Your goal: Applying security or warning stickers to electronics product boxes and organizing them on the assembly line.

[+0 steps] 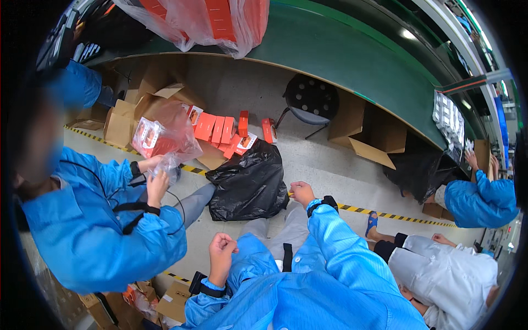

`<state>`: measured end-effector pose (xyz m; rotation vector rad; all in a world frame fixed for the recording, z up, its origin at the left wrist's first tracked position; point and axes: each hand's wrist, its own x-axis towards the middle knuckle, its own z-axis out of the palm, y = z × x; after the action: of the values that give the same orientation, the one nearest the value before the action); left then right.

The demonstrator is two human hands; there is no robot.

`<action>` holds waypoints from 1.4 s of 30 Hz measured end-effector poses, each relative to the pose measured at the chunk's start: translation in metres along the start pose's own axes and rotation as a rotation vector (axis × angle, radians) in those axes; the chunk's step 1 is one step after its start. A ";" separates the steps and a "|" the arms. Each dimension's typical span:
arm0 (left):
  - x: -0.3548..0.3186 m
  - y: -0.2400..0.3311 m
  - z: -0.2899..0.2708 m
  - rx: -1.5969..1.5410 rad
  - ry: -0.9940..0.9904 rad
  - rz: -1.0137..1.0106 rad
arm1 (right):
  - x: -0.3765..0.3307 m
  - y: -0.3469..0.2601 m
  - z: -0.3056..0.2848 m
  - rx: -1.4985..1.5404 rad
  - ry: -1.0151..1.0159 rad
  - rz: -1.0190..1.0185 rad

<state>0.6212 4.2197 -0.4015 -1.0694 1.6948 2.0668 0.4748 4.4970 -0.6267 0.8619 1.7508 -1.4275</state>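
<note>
My left hand [221, 252] is held in front of my body with its fingers curled in, and nothing shows in it. Farther forward, my right hand [302, 193] makes a loose fist with nothing visible in it. Just left of that hand, a black plastic bag [250, 184] stands bunched up on the floor before my legs; the fist seems apart from it. Beyond the bag lie several red boxes [221, 130], some leaning on one another, beside a clear bag of boxes [165, 132].
On my left a co-worker in a blue smock [104, 220] handles clear plastic. A green workbench [341, 60] curves across the far side, with a black stool [312, 98] and open cartons [368, 129] beneath. More people are at the right. Yellow-black tape [396, 214] crosses the floor.
</note>
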 end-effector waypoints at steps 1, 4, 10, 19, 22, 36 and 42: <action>0.005 -0.001 0.006 -0.021 0.000 -0.014 | 0.010 -0.001 -0.001 -0.010 -0.020 -0.021; 0.020 -0.007 0.032 -0.052 0.022 -0.043 | 0.037 -0.005 -0.003 -0.075 -0.035 -0.025; 0.046 -0.019 0.109 -0.047 0.176 -0.119 | 0.097 -0.007 -0.024 -0.292 -0.100 -0.041; 0.076 -0.127 0.212 0.089 0.231 -0.318 | 0.257 0.006 0.003 -0.653 -0.006 -0.299; 0.105 -0.169 0.221 0.111 0.236 -0.381 | 0.344 -0.002 0.039 -0.645 0.083 -0.160; 0.122 -0.294 0.217 0.255 0.252 -0.319 | 0.446 0.070 0.037 -0.910 0.198 -0.332; 0.081 -0.274 0.180 0.257 0.083 -0.256 | 0.269 0.104 -0.120 -1.414 -0.354 -0.450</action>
<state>0.6665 4.4449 -0.6490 -1.2266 1.7029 1.6208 0.4073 4.6491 -0.8908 -0.5214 2.0981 -0.2240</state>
